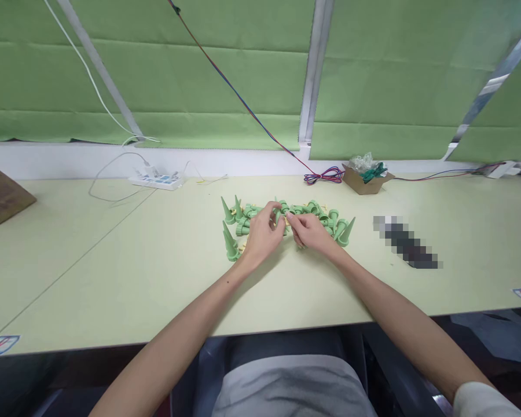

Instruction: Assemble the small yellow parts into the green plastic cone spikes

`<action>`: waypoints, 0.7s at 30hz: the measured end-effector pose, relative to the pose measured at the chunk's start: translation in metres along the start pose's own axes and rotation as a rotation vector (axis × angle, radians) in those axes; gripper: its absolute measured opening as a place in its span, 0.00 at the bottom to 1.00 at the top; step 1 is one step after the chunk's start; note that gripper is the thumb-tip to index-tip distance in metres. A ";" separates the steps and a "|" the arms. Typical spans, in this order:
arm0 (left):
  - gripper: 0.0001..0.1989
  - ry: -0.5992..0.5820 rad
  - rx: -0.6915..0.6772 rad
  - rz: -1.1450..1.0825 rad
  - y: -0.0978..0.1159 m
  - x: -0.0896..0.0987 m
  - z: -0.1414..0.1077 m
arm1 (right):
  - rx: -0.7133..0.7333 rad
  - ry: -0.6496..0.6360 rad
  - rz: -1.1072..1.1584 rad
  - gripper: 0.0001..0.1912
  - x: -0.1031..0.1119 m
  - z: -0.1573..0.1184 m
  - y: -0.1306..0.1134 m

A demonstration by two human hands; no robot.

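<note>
My left hand (pixel 266 229) is closed around a small green plastic piece (pixel 278 218) over the middle of the pile. Close beside it on the right, my right hand (pixel 309 230) has its thumb and finger pinched; whatever lies between them is too small to make out. Green cone-shaped spikes (pixel 230 243) stand at the pile's left side, and another green cone (pixel 347 231) leans at its right end. Several green caps (pixel 315 207) lie behind my hands, with small yellow pieces (pixel 242 247) among them.
A cardboard box (pixel 364 184) with clear plastic and green material stands at the back right, beside coiled wires (pixel 325 175). A power strip (pixel 156 180) lies at the back left. Farther right is a blurred dark object (pixel 410 246). Brown cardboard (pixel 2 197) sits far left.
</note>
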State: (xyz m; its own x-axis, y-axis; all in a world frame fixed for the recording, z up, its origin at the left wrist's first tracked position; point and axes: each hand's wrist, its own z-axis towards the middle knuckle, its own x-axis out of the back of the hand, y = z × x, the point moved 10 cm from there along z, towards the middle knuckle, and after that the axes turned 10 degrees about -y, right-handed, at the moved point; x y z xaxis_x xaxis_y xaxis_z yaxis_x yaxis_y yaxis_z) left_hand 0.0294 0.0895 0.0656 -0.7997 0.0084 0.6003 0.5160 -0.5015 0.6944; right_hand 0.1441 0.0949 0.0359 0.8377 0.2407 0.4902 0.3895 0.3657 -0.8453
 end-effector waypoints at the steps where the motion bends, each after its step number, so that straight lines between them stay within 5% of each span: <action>1: 0.11 -0.001 -0.006 0.000 0.000 -0.001 0.000 | -0.017 0.001 -0.008 0.34 0.000 0.000 0.002; 6: 0.10 -0.007 -0.019 0.003 0.001 -0.002 0.000 | -0.064 0.024 -0.026 0.37 0.002 0.001 0.007; 14: 0.10 0.030 0.027 0.015 -0.001 0.006 0.001 | 0.045 0.041 0.104 0.23 0.002 0.001 -0.002; 21: 0.10 0.003 -0.016 0.007 0.000 -0.001 0.001 | 0.023 0.069 -0.031 0.28 0.005 0.000 -0.002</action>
State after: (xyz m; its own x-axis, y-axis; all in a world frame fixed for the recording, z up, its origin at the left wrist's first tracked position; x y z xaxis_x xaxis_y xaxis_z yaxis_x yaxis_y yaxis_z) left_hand 0.0304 0.0899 0.0656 -0.7971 0.0027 0.6039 0.5165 -0.5151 0.6840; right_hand 0.1480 0.0951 0.0401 0.8501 0.1662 0.4996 0.4078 0.3924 -0.8244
